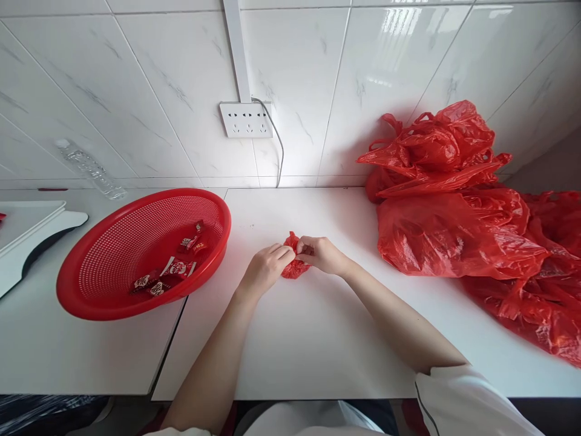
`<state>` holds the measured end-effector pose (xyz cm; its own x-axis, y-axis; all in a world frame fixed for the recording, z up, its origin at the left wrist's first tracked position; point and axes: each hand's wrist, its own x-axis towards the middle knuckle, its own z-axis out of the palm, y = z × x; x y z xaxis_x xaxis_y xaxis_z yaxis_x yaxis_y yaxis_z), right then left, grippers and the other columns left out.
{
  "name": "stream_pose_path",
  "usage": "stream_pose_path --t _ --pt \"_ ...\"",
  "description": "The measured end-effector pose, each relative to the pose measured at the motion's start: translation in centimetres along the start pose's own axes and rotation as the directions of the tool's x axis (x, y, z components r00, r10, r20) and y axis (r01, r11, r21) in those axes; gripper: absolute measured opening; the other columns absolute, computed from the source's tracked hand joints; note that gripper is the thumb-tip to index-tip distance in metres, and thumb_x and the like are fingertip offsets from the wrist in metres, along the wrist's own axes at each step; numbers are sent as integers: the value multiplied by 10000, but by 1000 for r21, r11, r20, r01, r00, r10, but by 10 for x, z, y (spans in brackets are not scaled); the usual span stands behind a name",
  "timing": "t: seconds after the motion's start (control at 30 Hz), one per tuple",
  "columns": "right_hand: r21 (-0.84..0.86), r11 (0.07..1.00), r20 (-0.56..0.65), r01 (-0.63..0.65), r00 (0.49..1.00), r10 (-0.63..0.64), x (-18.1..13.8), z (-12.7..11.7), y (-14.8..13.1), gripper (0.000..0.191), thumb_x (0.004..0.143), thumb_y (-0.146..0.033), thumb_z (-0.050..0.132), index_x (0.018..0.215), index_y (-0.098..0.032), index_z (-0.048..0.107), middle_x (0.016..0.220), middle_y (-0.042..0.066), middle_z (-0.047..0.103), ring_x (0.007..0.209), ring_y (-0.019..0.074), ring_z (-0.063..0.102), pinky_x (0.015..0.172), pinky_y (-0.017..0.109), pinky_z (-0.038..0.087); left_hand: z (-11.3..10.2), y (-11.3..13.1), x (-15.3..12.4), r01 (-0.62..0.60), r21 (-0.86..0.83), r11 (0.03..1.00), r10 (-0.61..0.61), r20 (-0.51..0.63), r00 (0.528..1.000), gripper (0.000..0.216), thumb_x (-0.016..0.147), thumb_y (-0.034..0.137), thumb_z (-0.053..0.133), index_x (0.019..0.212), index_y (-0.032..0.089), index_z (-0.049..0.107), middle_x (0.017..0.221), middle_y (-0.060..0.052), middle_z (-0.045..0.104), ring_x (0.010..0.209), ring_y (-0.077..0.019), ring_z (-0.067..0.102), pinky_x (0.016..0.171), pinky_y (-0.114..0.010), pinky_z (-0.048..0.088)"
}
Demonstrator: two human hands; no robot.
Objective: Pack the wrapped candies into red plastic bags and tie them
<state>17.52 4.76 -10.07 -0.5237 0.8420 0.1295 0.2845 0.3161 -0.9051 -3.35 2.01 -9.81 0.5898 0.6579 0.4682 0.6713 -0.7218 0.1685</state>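
A small red plastic bag (296, 270) sits bunched up on the white table in front of me. My left hand (271, 266) pinches it from the left, fingers pressed together near its top. From the right, my right hand (323, 254) grips the same bag with thumb and curled fingers. The two hands almost meet over it. What the bag contains, if anything, is hidden by the red plastic. To the left of my hands stands a red plastic basket (109, 310) with several wrapped snack packets (178, 267) in it.
Large red plastic bags (458, 233) are heaped at the right against the tiled wall. A clear bottle (91, 169) lies at the back left, near a white tray (31, 227). A power strip (247, 120) with a cable is on the wall. A seam divides the tables.
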Motion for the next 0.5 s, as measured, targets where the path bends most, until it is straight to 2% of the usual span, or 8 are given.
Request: stream_pose_path --t 0.13,0.23,0.37,0.43,0.5 --pt "124 992 54 -1 999 -6 -1 -5 -1 184 818 -336 643 922 -210 560 765 -19 626 644 124 586 655 303 517 -3 3 1 3 -65 998 -5 -34 999 289 967 122 361 870 237 608 808 -29 629 778 -173 589 712 -312 449" --pt "162 987 110 -5 994 -13 0 -11 1 209 807 -367 684 851 -203 562 747 -18 626 668 133 610 671 312 534 -3 4 2 35 -179 983 -45 -53 998 233 961 150 418 847 236 603 816 -26 647 809 -175 608 736 -303 460" --pt "437 890 178 -134 982 61 4 -15 10 342 748 -428 768 829 -192 534 779 -4 661 719 154 679 710 337 569 -1 2 3 97 -298 950 -141 -130 982 166 957 185 470 829 227 567 855 -25 667 843 -168 605 748 -291 467" --pt "515 834 160 -199 978 134 6 -14 13 365 728 -444 787 824 -185 549 772 -4 664 709 140 673 690 314 569 0 1 3 130 -344 930 -193 -154 969 138 952 192 487 844 228 566 845 -18 656 843 -163 600 751 -285 472" --pt "542 815 99 -208 978 184 7 -12 13 353 743 -468 768 824 -181 581 740 -16 635 676 113 631 649 280 561 2 0 3 191 -380 905 -255 -125 959 90 936 197 515 966 237 591 858 -13 644 845 -160 602 769 -287 483"
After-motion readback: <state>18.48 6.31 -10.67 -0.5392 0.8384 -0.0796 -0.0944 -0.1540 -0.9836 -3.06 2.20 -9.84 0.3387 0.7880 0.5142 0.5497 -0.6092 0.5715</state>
